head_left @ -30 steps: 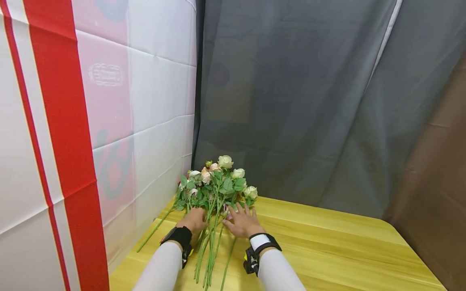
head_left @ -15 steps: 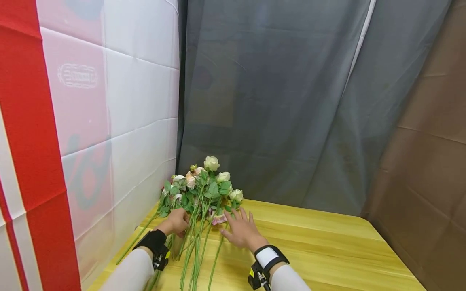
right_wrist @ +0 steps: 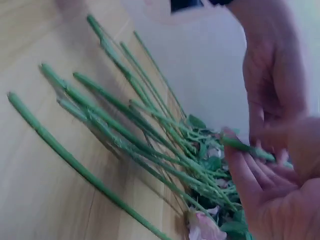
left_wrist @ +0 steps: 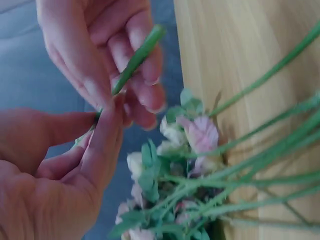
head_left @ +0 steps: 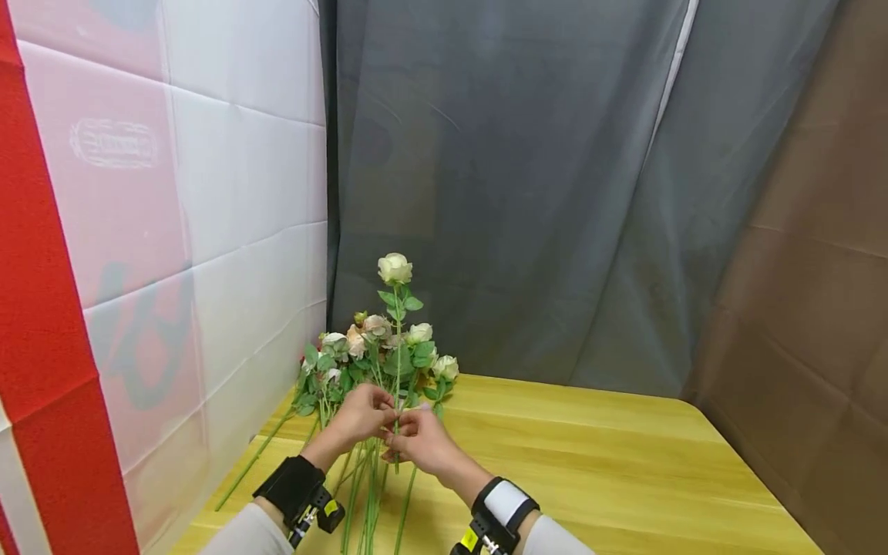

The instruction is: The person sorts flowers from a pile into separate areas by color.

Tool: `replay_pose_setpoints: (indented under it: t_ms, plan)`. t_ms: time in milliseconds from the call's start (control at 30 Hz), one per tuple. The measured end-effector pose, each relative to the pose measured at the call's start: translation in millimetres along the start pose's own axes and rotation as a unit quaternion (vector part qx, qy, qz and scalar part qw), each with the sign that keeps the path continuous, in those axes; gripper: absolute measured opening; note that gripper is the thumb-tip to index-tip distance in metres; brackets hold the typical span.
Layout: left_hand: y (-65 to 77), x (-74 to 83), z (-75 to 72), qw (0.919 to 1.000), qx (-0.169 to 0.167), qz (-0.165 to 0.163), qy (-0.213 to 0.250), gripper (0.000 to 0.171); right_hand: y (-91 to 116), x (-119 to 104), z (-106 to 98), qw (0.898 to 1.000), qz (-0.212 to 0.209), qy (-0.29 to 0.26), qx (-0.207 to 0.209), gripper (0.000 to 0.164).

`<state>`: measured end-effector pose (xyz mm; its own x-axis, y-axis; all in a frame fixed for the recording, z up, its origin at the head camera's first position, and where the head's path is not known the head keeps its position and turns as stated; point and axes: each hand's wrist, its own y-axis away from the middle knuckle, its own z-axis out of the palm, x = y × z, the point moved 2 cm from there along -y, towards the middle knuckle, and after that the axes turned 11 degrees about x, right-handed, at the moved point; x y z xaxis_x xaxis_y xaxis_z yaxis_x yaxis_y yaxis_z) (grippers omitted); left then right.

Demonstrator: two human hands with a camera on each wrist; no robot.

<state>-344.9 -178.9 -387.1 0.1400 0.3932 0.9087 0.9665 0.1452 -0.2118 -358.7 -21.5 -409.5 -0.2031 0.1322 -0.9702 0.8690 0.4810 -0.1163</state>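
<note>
A single white rose (head_left: 395,268) stands upright above the other flowers. My left hand (head_left: 361,416) pinches its green stem between thumb and fingers. Just to the right, my right hand (head_left: 425,441) pinches the same stem near its lower end, so the two hands meet. In the left wrist view, the cut end of the stem (left_wrist: 145,47) sticks out past the right hand's thumb, with its other fingers loosely bent behind. A heap of artificial roses (head_left: 357,343), white, peach and pink with green leaves, lies behind the hands.
Loose green stems (right_wrist: 115,135) fan out over the yellow wooden table (head_left: 576,470) towards me. One separate stem (head_left: 253,466) slants along the left side. A white printed curtain (head_left: 250,254) borders the left, a grey curtain (head_left: 499,193) the back.
My left hand has lifted one white rose out of the heap and brought it upright. The right hand, spread over the table before, has come in to pinch the stem. The head view has turned rightward.
</note>
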Motion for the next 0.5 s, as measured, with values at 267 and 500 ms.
replay_pose_setpoints:
  t_ms: [267,500]
  plan:
    - [2.1,4.7,7.9,0.9980,0.026,0.041,-0.041,0.008,3.4,-4.5,-5.5,0.999,-0.009,-0.016,0.045,0.008]
    - [2.3,-7.6,-0.9,0.9952,-0.003,0.072,-0.066,0.017,12.2,4.9,-28.3,0.998,-0.009,0.006,0.054,0.035]
